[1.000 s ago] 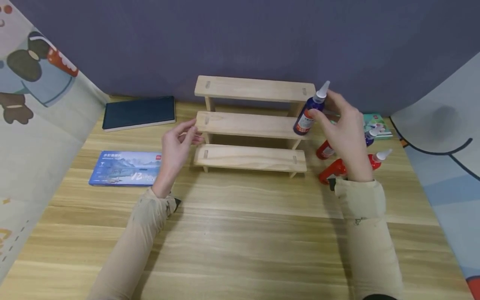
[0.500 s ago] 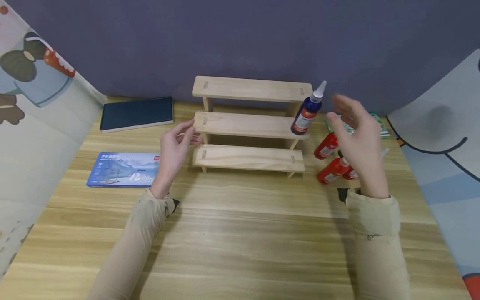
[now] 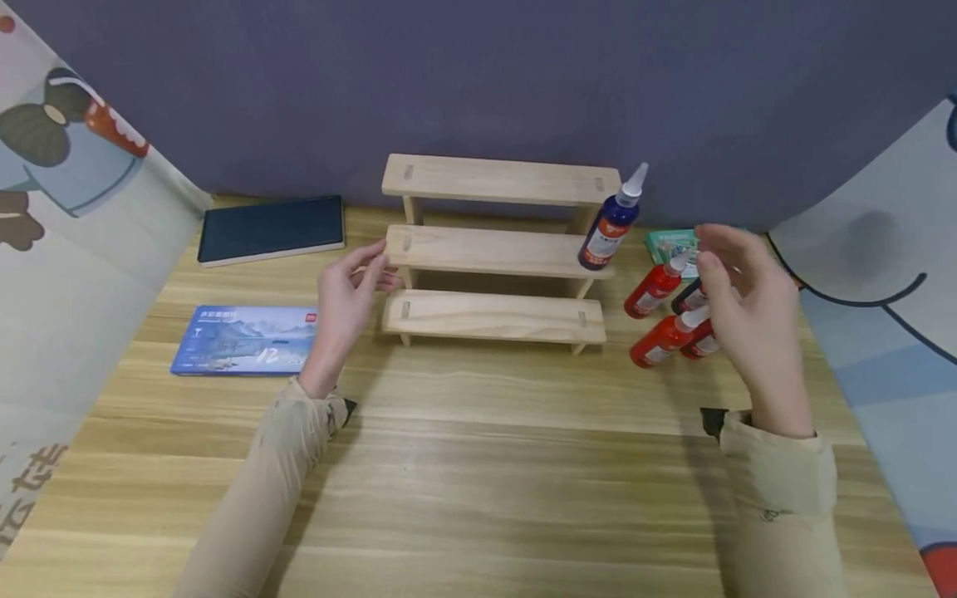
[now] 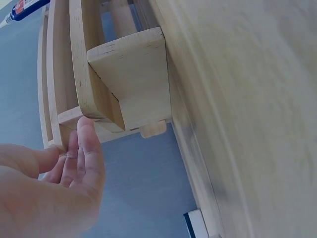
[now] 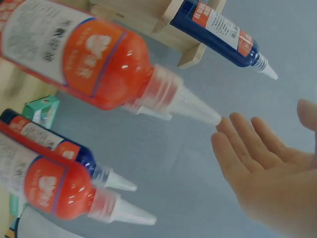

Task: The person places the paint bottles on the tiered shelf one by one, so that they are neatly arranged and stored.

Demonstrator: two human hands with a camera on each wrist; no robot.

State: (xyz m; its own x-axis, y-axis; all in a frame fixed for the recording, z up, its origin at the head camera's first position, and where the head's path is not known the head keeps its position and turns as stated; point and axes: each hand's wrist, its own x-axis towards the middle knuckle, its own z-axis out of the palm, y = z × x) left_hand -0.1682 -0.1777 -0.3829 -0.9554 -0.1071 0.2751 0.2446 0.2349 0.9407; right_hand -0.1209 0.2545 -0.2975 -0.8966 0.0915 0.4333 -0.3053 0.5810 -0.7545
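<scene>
A three-step wooden display stand stands at the back of the table. My left hand holds the left end of its middle step, thumb and fingertips at the board's edge in the left wrist view. On the right end of that step stands a dark blue squeeze bottle with a pointed nozzle. My right hand is raised over a group of bottles, fingers loosely bent with nothing between them. Red bottles and a dark blue bottle make up this group. My hand hides part of them in the head view.
A dark blue book lies at the back left, with a blue flat box printed with a landscape in front of it. Behind the bottles lies a green box. A dark backdrop rises behind the table.
My right hand has let go of the dark blue bottle on the middle step and moved right and toward me, over the other bottles. The left hand has stayed at the stand.
</scene>
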